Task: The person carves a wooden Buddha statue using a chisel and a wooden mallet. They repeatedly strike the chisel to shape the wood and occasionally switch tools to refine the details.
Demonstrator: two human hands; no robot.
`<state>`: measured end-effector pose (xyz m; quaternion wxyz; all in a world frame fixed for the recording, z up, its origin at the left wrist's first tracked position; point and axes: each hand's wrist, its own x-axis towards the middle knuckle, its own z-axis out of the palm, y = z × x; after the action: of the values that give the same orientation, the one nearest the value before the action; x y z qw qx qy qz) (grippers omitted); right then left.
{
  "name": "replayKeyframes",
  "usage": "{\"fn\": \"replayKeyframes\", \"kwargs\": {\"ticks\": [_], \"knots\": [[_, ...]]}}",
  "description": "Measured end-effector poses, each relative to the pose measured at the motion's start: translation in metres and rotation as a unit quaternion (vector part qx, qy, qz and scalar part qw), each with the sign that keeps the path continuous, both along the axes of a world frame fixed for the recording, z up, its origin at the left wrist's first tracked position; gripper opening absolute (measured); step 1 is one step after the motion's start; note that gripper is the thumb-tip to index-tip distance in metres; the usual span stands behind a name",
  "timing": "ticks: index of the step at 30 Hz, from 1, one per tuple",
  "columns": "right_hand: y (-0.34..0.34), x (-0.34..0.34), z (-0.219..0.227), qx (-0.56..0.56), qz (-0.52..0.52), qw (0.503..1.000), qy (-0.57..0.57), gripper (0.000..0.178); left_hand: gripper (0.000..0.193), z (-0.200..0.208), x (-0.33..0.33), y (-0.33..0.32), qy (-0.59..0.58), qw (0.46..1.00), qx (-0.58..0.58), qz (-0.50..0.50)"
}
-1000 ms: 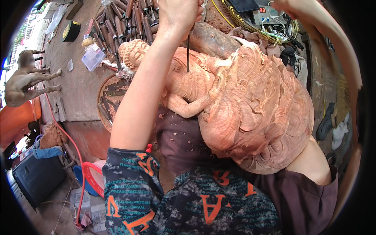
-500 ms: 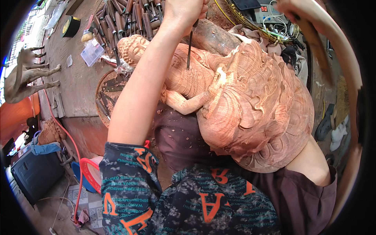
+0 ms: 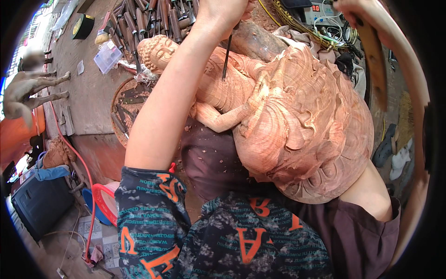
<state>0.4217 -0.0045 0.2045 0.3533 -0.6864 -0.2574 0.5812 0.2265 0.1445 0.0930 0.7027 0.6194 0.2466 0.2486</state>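
Observation:
A large reddish wood carving [image 3: 302,125] of a seated figure lies on its side across my lap, its curly-haired head [image 3: 158,53] toward the left. My left hand [image 3: 226,15], partly cut off by the top edge, is closed around a chisel whose handle is mostly hidden. The thin dark chisel blade [image 3: 226,59] points down, its tip at the figure's chest. Raised at the upper right, my right hand [image 3: 364,13] grips a flat wooden mallet [image 3: 373,60], which hangs down apart from the chisel.
Many wood-handled chisels [image 3: 160,21] are heaped behind the carved head. A round tray [image 3: 114,104] with blades, a clear plastic box [image 3: 108,56] and a brush [image 3: 103,37] are at the left. A log [image 3: 260,42] lies behind the carving. A dog [image 3: 28,90] stands far left.
The mallet has swung to hang more upright, and my right hand has shifted slightly right. The chisel tip stays on the chest. The dog has shifted its pose.

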Motion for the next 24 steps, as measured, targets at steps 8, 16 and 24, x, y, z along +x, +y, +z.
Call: {"fn": "replayKeyframes", "kwargs": {"ticks": [8,16,24], "knots": [[-0.028,-0.023,-0.004,0.131,0.156,0.959,-0.197,0.062,0.018,0.006,0.003,-0.009,-0.007,1.000,0.016,-0.019],[-0.033,0.004,0.000,0.060,0.147,0.970,-0.187,0.057,0.019,0.012,-0.001,-0.015,0.019,0.999,-0.011,-0.027],[-0.028,-0.040,-0.019,0.023,-0.050,0.919,-0.391,0.061,0.019,0.018,-0.002,-0.021,-0.021,0.998,-0.013,-0.060]]}}
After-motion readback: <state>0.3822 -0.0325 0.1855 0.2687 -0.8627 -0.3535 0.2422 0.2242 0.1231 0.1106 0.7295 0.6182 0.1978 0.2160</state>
